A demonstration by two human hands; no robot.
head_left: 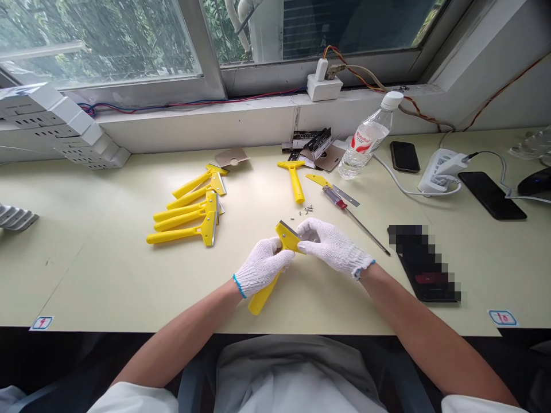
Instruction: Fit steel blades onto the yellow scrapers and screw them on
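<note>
White shirt [297, 378] at the very bottom of the frame, and just ahead, over the tabletop [77, 269], here's the work: the white-gloved left hand [262, 267] has its fingers [275, 248] closed round a yellow scraper [263, 293], lower centre. The right hand [332, 246] pinches the scraper's head, fingers [306, 245] near the blade [286, 228]. Good firm two-handed hold, that keeps the head steady! Screws [306, 209] lie just ahead, screwdriver [344, 207] to the right.

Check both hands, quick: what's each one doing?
Left hand: closed, holding a yellow scraper.
Right hand: closed, also holding the yellow scraper, at its head.
</note>
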